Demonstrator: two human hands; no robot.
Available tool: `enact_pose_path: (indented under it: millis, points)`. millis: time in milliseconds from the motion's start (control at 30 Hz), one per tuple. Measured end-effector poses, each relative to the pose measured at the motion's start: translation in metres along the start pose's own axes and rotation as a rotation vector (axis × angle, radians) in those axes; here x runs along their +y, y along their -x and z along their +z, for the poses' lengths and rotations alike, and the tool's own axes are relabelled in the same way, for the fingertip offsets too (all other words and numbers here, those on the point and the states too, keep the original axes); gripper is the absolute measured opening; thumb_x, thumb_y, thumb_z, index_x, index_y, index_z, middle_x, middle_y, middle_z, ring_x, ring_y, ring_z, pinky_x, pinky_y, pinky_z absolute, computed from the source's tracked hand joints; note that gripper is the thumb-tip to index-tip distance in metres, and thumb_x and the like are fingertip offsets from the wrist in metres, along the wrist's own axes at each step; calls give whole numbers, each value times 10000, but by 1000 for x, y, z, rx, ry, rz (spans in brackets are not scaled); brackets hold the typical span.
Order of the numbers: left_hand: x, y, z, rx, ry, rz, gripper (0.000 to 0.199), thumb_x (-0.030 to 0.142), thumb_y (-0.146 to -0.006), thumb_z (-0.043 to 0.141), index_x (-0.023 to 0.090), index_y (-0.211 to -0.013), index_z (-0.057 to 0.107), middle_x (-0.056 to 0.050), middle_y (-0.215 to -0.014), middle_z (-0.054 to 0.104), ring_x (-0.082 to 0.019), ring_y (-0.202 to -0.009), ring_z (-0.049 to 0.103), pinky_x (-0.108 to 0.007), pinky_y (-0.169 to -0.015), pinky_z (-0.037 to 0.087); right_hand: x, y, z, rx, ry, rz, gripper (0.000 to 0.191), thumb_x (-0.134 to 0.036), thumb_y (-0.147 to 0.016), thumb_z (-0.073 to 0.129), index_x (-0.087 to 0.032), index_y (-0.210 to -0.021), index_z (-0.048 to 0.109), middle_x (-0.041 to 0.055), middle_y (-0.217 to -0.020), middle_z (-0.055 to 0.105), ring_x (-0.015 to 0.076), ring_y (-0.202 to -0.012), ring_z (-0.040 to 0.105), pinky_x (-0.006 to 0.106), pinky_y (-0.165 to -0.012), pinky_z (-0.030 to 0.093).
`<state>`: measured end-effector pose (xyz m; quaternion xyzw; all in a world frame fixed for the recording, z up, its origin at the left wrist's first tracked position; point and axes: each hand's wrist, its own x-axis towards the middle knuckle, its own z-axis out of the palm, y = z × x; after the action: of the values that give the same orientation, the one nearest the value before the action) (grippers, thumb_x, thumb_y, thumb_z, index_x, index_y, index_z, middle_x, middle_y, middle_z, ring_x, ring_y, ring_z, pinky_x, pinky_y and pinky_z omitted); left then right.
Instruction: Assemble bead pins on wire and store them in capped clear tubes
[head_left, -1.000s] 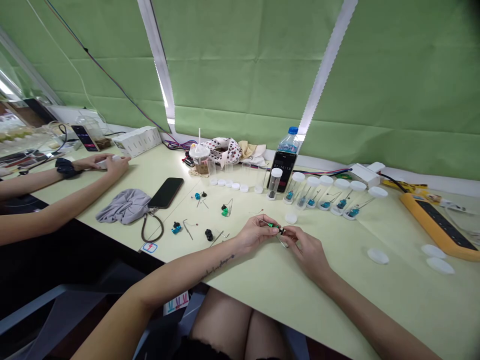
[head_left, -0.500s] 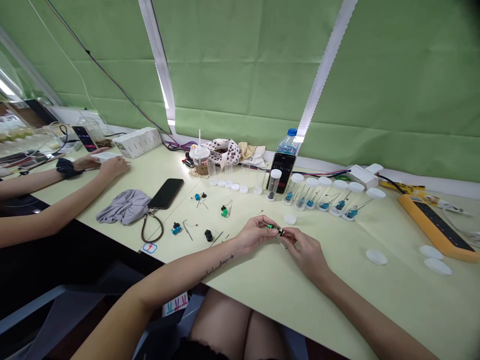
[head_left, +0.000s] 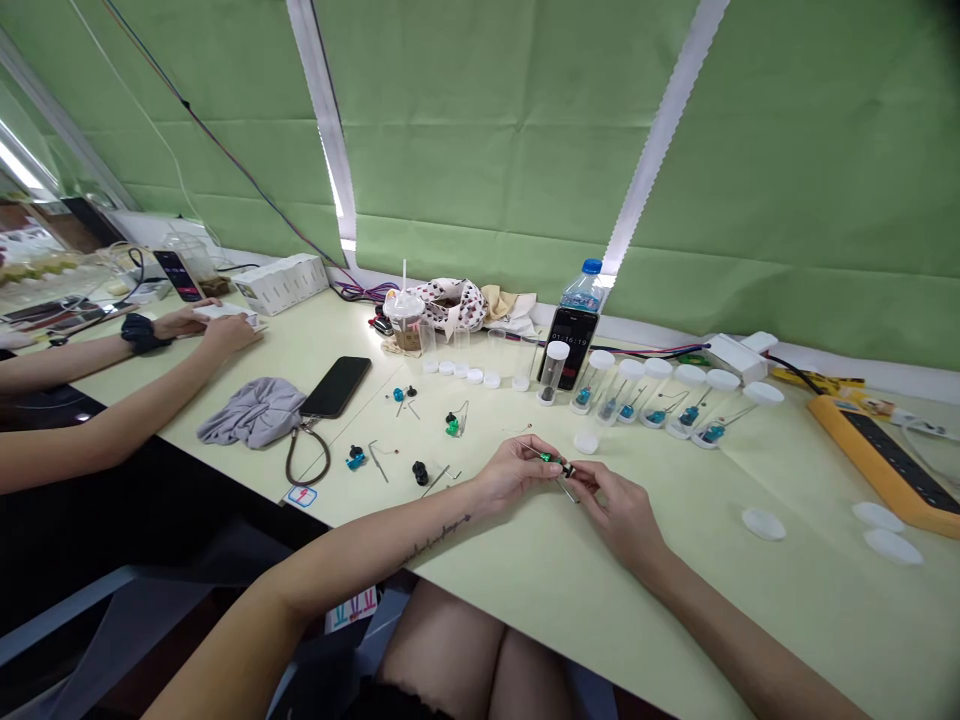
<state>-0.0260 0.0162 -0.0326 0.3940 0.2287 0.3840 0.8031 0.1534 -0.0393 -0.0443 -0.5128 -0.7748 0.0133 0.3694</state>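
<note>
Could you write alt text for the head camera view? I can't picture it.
The left hand and right hand pinch a small green-and-black part on a thin metal wire over a pale green table, beside clear plastic tubes with white caps holding blue parts. A co-worker's hands rest at the far left.

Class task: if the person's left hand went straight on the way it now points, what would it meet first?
Most likely the right hand: the left hand points toward it, and both seem to hold a small green-and-black part between them, though depth is hard to judge here.
</note>
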Motion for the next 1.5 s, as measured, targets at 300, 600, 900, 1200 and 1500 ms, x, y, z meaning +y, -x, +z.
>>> enact_pose_path:
  millis: [300, 600, 900, 1200, 1500]
  points:
    - [1, 1, 2, 16, 25, 0, 338, 180, -550, 816, 98, -799, 602, -69, -806, 666, -153, -767, 641, -352, -845, 452, 1, 0, 1, -5, -7, -8, 210, -341, -893, 486, -209, -1045, 546, 25, -825, 696, 145, -702, 660, 262, -644, 515]
    - [2, 1, 2, 5, 26, -2, 334, 182, -555, 814, 98, -798, 601, -70, -799, 667, -150, -766, 639, -346, -837, 452, 2, 1, 2, -1, -10, -14, 198, -329, -888, 497, -207, -1036, 546, 32, -830, 694, 149, -697, 657, 264, -640, 513]
    - [3, 1, 2, 7, 17, -4, 349, 195, -548, 819, 96, -803, 602, -72, -816, 671, -158, -780, 642, -365, -863, 446, 3, 1, 1, -24, 6, 3, 203, -344, -896, 483, -206, -1023, 561, 14, -823, 693, 130, -699, 650, 242, -633, 499]
    - [5, 1, 4, 8, 12, -7, 325, 171, -579, 801, 96, -820, 598, -73, -816, 672, -149, -779, 638, -350, -859, 444, 1, -1, 1, 40, 0, -49, 175, -293, -897, 478, -202, -1017, 567, 35, -887, 678, 129, -690, 633, 255, -653, 506]
    - [1, 0, 1, 11, 1, -5, 340, 184, -563, 811, 99, -817, 601, -72, -817, 670, -159, -789, 641, -365, -864, 444, 2, -1, 1, 36, 5, -63, 187, -314, -899, 477, -198, -999, 584, 40, -838, 691, 136, -679, 637, 251, -626, 500]
